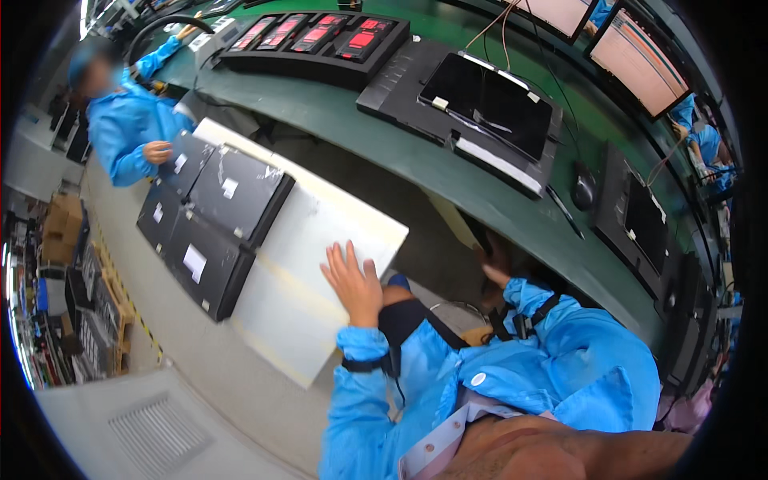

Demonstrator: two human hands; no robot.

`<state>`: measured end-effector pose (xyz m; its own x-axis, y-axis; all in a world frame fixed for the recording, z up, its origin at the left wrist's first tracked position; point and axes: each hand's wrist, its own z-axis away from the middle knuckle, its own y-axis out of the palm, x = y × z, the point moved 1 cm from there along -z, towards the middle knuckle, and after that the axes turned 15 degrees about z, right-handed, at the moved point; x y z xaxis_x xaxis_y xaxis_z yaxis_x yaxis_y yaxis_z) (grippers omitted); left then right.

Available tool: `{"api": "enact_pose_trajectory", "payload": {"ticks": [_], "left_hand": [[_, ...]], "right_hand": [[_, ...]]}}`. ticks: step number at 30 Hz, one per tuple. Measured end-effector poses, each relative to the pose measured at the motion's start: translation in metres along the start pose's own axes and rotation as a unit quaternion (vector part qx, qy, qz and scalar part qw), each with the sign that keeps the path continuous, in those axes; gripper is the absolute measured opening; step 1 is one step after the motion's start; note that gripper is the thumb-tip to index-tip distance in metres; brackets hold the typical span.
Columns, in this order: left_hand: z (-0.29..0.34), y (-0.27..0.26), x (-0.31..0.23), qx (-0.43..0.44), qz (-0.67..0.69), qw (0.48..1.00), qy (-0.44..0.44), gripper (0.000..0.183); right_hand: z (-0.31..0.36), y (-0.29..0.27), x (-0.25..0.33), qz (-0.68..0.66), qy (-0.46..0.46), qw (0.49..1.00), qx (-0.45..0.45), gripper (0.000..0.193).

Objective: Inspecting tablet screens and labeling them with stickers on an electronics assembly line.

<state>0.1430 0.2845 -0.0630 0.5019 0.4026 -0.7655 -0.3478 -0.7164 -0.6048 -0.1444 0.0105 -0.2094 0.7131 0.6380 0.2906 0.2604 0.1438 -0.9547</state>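
My left hand (354,286) lies with its fingers spread on the near end of a white board (320,232), which has yellowish strips along its edges. Farther along that board sit several black flat boxes (228,186) with white labels, placed side by side. My right hand (497,270) is low by the front edge of the green workbench (384,136), in shadow. Its fingers are blurred and partly hidden, near a pale panel (452,220) under the bench. Whether it holds anything cannot be made out.
On the workbench are a black tray (316,44) of red-screened devices, a dark tablet-like panel (488,102) on a black stand, a mouse (583,186), a pen (565,211) and monitors (640,60). A co-worker in blue (132,128) stands far left. Wooden pallets (112,296) lie beyond.
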Motion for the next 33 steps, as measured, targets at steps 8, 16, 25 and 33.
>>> {"api": "enact_pose_trajectory", "payload": {"ticks": [8, 16, 25, 33], "left_hand": [[0.107, -0.051, -0.010, -0.075, 0.464, 0.861, -0.197, 0.090], [0.183, -0.129, -0.065, -0.192, -0.207, 0.951, 0.128, 0.106], [0.098, -0.121, -0.005, 0.058, -0.254, 0.961, -0.094, 0.108], [-0.023, -0.053, -0.208, 0.096, 0.173, 0.974, 0.108, 0.036]], "right_hand": [[0.052, -0.135, 0.051, -0.101, -0.264, 0.955, -0.089, 0.067], [-0.005, -0.166, 0.152, 0.054, -0.545, 0.827, -0.127, 0.067], [0.028, -0.268, 0.149, -0.182, -0.536, 0.819, 0.096, 0.052], [0.095, -0.480, -0.049, -0.219, -0.181, 0.952, -0.112, 0.039]]}}
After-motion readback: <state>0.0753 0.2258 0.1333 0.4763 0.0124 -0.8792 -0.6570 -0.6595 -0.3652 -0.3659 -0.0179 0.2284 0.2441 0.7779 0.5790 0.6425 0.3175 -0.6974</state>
